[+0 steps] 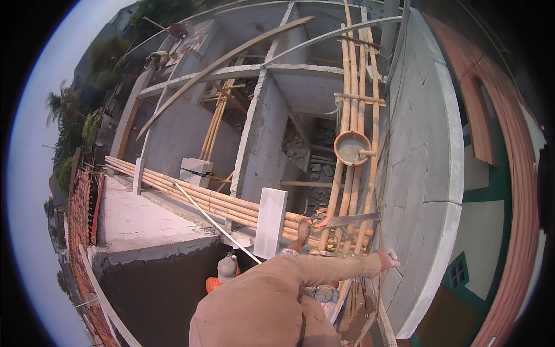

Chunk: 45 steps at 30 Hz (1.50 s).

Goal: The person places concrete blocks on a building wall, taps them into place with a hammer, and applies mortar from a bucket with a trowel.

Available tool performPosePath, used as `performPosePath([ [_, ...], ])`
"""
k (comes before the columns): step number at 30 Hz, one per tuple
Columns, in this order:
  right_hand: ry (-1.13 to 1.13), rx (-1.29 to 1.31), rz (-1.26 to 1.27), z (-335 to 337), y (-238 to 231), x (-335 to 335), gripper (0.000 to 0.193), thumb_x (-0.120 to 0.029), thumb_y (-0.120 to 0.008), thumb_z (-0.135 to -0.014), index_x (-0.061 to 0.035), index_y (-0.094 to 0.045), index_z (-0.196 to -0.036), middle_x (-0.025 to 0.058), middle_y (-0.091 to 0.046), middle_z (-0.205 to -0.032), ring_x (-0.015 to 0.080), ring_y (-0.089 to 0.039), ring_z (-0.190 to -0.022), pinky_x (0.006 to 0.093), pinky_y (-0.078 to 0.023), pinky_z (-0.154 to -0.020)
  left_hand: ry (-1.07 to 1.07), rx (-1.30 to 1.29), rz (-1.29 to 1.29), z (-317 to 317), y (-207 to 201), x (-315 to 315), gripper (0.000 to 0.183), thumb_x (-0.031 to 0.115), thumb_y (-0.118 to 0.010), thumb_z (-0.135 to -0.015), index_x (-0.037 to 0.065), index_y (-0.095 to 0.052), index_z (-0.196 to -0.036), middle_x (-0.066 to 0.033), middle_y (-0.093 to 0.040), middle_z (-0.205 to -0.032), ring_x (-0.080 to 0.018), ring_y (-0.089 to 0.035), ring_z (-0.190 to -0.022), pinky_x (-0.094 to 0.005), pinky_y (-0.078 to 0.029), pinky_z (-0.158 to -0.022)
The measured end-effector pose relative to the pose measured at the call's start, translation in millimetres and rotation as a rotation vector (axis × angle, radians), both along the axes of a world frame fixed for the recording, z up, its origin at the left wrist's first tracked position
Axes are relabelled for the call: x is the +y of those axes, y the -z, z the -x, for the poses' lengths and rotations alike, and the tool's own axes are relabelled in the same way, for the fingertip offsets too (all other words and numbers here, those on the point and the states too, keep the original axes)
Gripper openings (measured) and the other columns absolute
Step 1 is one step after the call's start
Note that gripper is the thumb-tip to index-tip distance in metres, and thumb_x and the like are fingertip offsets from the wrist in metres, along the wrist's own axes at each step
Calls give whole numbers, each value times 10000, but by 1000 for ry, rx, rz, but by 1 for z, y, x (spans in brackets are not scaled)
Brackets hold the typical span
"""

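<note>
Head view, hand: our outstretched hand (388, 259), apparently the left and the nearer, is reaching right; whether its fingers are pinching anything, we cannot tell.
Block wall: the grey wall (419, 156) is standing right beside it, its length running ahead.
Saw: the handsaw (354, 219) is lying ahead-left across bamboo poles (354, 72).
Bucket: a round bucket (336, 149) is resting farther ahead.

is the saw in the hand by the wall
No, the saw lies on the bamboo poles, apart from the hand by the wall.
</note>
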State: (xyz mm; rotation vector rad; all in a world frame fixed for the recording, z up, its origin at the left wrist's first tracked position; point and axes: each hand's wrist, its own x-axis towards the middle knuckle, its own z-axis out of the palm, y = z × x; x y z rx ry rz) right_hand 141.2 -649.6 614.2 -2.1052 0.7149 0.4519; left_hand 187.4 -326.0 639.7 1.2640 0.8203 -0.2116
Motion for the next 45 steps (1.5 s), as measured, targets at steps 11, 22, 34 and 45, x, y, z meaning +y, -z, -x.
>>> performPosePath([
  [11,34,669,-309,90,103,35,250,-232,-545,-932,-168,-600,-1167,124,-649,-935,306,-624,-697,469,-502,-512,-1348,-677,-1026,277,-275,479,523,215,-627,-962,-54,-401,-1350,-108,-693,-885,-83,-611,-651,-204,-513,-559],
  [22,-564,248,132,49,20,213,342,-302,-673,-909,29,-670,-824,72,-646,-655,164,-544,-493,365,-418,-468,-461,359,39,404,74,275,126,189,-723,-868,73,-677,-857,-13,-632,-688,-77,-578,-566,-235,-464,-501],
  [34,-648,177,543,72,117,211,300,-230,-746,-745,23,-714,-902,288,-675,-855,418,-678,-880,444,-529,-770,-509,667,45,472,122,257,344,323,-624,-946,64,-601,-1171,-90,-678,-1045,-178,-642,-880,-315,-515,-758],
  [45,22,476,-4,71,572,248,379,-272,-639,-889,3,-598,-1145,137,-670,-961,261,-661,-773,380,-553,-633,262,654,-434,319,443,297,736,467,-712,-845,56,-421,-1381,-167,-645,-1196,-302,-640,-1079,-388,-504,-945],
])
